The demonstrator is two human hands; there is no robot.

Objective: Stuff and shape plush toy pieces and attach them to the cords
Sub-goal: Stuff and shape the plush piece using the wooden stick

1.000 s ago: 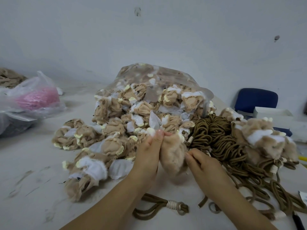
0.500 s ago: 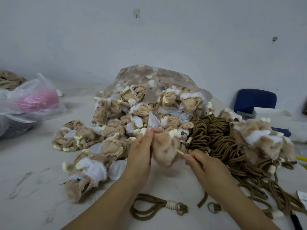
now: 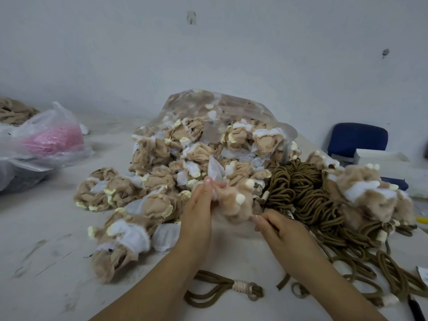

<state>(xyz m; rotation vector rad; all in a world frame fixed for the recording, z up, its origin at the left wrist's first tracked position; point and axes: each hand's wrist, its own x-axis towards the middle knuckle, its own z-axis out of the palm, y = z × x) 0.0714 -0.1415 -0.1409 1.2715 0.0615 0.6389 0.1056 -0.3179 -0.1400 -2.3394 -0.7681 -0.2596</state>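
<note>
A tan plush piece [image 3: 232, 203] with small cream nubs hangs above the table between my hands. My left hand [image 3: 199, 210] pinches its upper left edge. My right hand [image 3: 278, 230] pinches its lower right end; anything thin in those fingers is hidden. Behind it lies a heap of inside-out tan, white and cream plush pieces [image 3: 162, 181], spilling from a clear plastic bag [image 3: 231, 112]. A tangle of brown cords [image 3: 305, 195] lies to the right. One looped cord with a white binding [image 3: 231, 289] lies on the table under my forearms.
Finished furry pieces [image 3: 368, 193] sit on the cords at right. A plastic bag with something pink [image 3: 48, 140] lies far left. A blue chair [image 3: 357, 137] and a white box [image 3: 379, 158] stand at the right, past the white table [image 3: 46, 262].
The plush piece has turned in my hands, so its cream nubs now face up. My left hand has slid up along it; my right hand stays at its lower right end.
</note>
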